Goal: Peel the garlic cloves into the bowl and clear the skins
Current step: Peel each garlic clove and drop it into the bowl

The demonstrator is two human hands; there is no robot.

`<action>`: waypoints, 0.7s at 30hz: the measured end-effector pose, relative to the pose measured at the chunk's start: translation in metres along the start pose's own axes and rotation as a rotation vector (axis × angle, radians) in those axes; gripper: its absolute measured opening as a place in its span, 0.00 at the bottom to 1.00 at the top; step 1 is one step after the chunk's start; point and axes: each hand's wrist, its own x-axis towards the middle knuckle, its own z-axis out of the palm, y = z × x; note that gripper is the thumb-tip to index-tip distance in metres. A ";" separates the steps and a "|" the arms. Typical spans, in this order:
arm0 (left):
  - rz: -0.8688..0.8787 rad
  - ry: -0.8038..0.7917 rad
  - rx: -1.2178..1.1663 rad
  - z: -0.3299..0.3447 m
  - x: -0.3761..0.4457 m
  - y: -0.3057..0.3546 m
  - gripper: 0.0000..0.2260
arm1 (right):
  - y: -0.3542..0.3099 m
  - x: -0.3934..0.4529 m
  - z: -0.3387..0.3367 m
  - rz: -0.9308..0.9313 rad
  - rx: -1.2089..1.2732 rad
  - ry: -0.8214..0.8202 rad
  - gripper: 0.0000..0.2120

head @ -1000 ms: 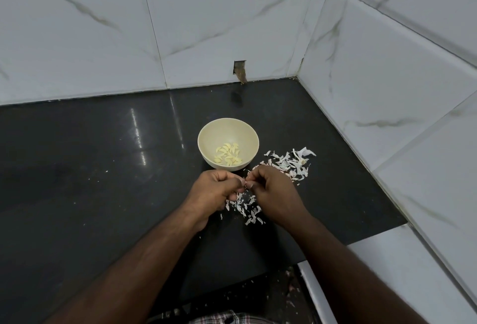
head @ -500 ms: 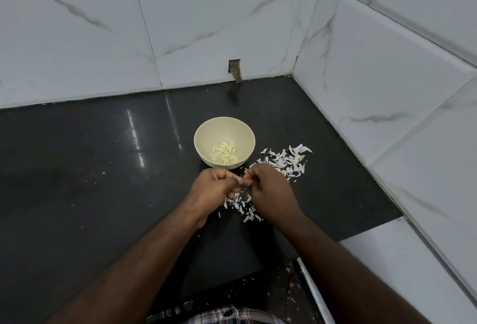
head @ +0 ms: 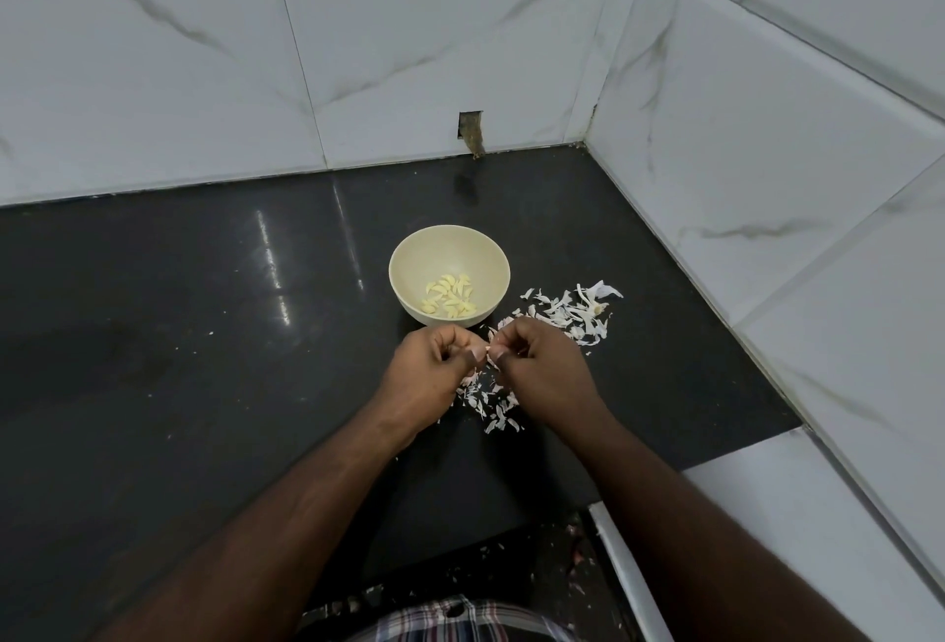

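I see a black counter (head: 153, 334) set into a corner of white marbled tiles (head: 409, 53). A small notch (head: 470, 127) is cut in the far wall where it meets the counter. The cream bowl (head: 480, 252) stands upright near the middle, its mouth facing up, with a small heap of peeled cloves (head: 450, 297) lying at the bottom, their long axes pointing every which way. To the right of the bowl, just beside it, a scatter of white skins (head: 572, 311) lies flat on the counter; a second scatter (head: 488, 398) lies nearer, under and between my hands. A few specks are strewn on the left of the counter and along its near edge. Plaid cloth (head: 460, 616) shows at the bottom of the view.

My left hand (head: 429, 370) and right hand (head: 542, 370) are brought together just on the near side of the bowl, fingers curled, fingertips meeting over the near skins. Between them they pinch one small clove (head: 489, 352); only a pale sliver of it shows, so I cannot tell its long axis or which way it points. The knuckles hide most of it, and the hands also cover part of the near skins. Nothing stands between the hands and the bowl.
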 end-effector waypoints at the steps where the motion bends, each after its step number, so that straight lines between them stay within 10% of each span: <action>1: 0.014 0.011 0.017 0.000 0.000 0.000 0.05 | 0.000 0.000 -0.001 0.042 0.056 -0.017 0.08; 8: 0.087 -0.029 0.019 -0.002 -0.004 0.007 0.04 | -0.005 -0.005 -0.012 0.325 0.580 -0.259 0.10; 21: 0.073 0.008 -0.005 -0.004 -0.007 0.008 0.02 | -0.003 -0.006 -0.004 0.152 0.311 -0.158 0.10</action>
